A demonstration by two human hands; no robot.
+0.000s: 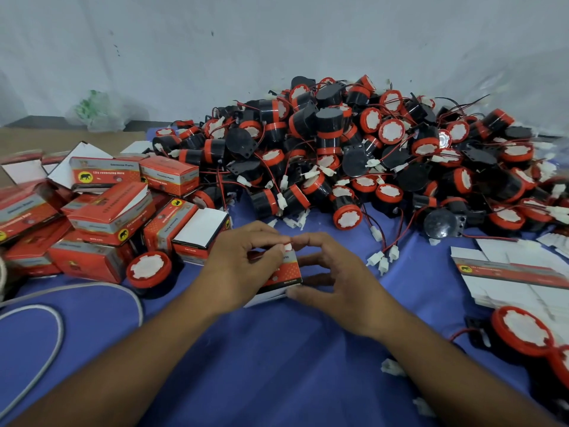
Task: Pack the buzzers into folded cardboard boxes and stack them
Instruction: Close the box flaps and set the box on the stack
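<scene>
A small red cardboard box [284, 274] stands on the blue cloth in the middle, between both hands. My left hand [243, 266] grips its left side, fingers curled over the top. My right hand [332, 278] holds its right side, thumb at the lower edge and fingertips at the top, meeting the left fingertips there. What lies inside the box is hidden. A big heap of black-and-red buzzers [354, 149] with red-black wires fills the back. Finished red boxes [107, 211] lie piled at the left.
A flat stack of unfolded box blanks [508, 278] lies at the right. Loose buzzers sit at the left [149, 271] and at the lower right [520, 331]. A grey cord [58, 328] curves over the blue cloth [261, 365] at the lower left. White connectors [383, 257] lie scattered.
</scene>
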